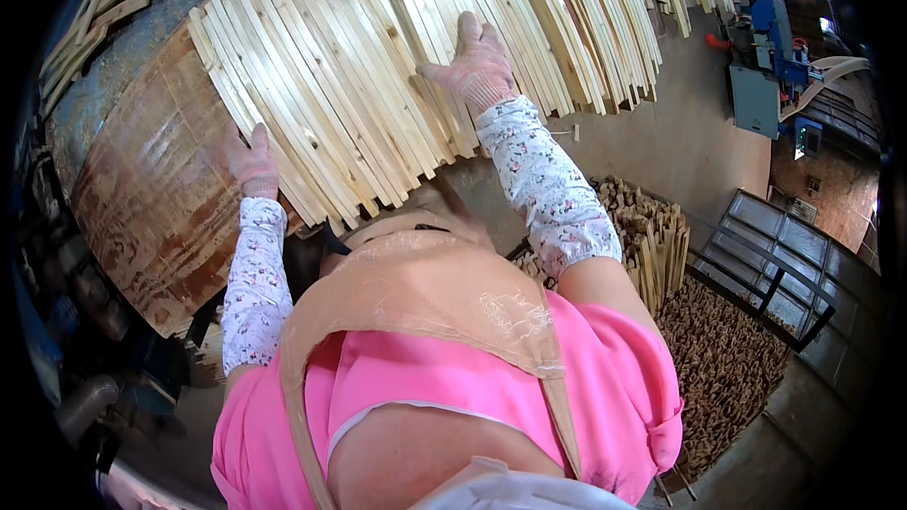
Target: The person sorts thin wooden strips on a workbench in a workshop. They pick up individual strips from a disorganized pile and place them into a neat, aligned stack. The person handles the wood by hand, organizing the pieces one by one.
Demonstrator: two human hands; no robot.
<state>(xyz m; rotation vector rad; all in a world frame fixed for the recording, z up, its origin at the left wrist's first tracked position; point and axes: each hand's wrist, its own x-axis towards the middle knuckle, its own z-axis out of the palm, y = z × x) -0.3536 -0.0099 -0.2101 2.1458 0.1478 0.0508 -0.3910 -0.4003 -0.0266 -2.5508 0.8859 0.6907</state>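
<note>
Long pale wooden strips (331,85) lie side by side in a wide row in front of me. Against the left edge of the row rests my left hand (252,159), in a pinkish work glove, its thumb and fingers apart. My right hand (472,66), gloved the same way, is spread over the strips right of the middle, thumb stretched to the left. Neither hand is wrapped round a strip. Both forearms wear white flowered sleeves. Under the left end of the row shows a worn brown board (151,170).
More wooden strips (586,19) are stacked at the right of the row. A blue machine with a grey box (754,99) stands far right. Bundled short wooden pieces (723,368) stand at lower right beside a dark metal frame (770,269). Slatted wooden pieces (104,14) lie at far left.
</note>
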